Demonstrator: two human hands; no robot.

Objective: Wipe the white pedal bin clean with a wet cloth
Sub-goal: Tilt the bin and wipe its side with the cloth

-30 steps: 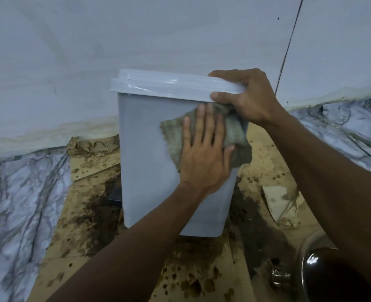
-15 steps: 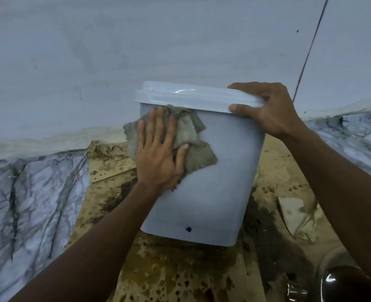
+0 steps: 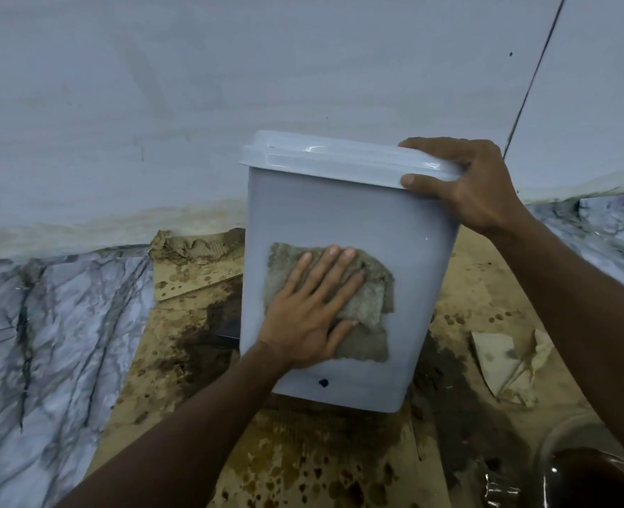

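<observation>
The white pedal bin [image 3: 325, 210] stands on wet brown cardboard, its lid closed and its broad side facing me, tilted a little. My left hand [image 3: 314, 309] lies flat with fingers spread, pressing a grey-green wet cloth [image 3: 369, 306] against the lower middle of that side. My right hand [image 3: 468, 188] grips the lid's right corner, thumb on the front edge and fingers over the top. A small dark spot [image 3: 323, 383] shows near the bin's bottom edge.
Stained, wet cardboard [image 3: 303, 463] covers the floor under the bin. Marble-patterned flooring [image 3: 46, 324] lies left and at the far right. A white wall [image 3: 230, 86] rises close behind. Torn cardboard scraps [image 3: 504, 364] lie at right; a dark round container [image 3: 596, 474] sits bottom right.
My left hand has slid the cloth from the upper left of the bin's side, near the lid, down to the lower middle. My right hand keeps its grip on the lid corner.
</observation>
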